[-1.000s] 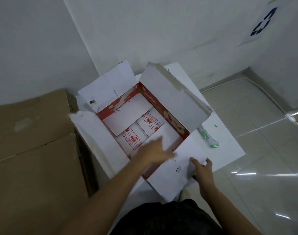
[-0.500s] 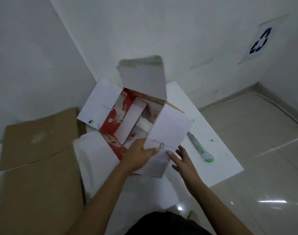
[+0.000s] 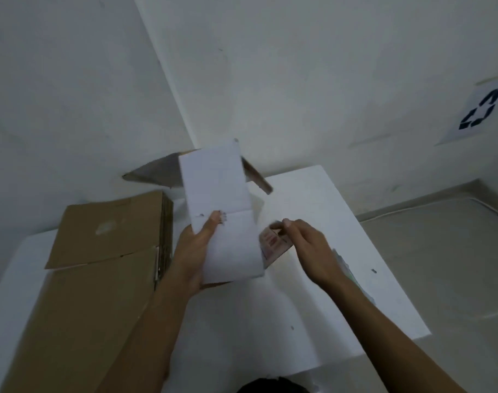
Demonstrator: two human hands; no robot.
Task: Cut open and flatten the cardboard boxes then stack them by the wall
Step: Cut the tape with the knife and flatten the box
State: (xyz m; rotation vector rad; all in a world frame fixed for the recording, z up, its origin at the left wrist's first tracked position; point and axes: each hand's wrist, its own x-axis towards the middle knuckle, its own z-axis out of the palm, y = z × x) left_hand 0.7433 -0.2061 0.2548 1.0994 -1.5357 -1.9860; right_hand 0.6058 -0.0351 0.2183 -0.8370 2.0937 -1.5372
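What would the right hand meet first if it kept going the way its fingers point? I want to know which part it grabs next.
Probably the red-printed flap of the white box; the right hand seems almost touching it.

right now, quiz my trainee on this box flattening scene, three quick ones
1. True or false: the left hand holds the folded white cardboard box with its thumb on the white panel.
2. What does the right hand pinch? A) a red-printed flap of the box; B) the sign on the wall; C) the brown cardboard.
3. Fill in: the flattened brown cardboard sheets lie on the person's ____ side, on the white table.

Key: 1 true; 2 A; 3 left.
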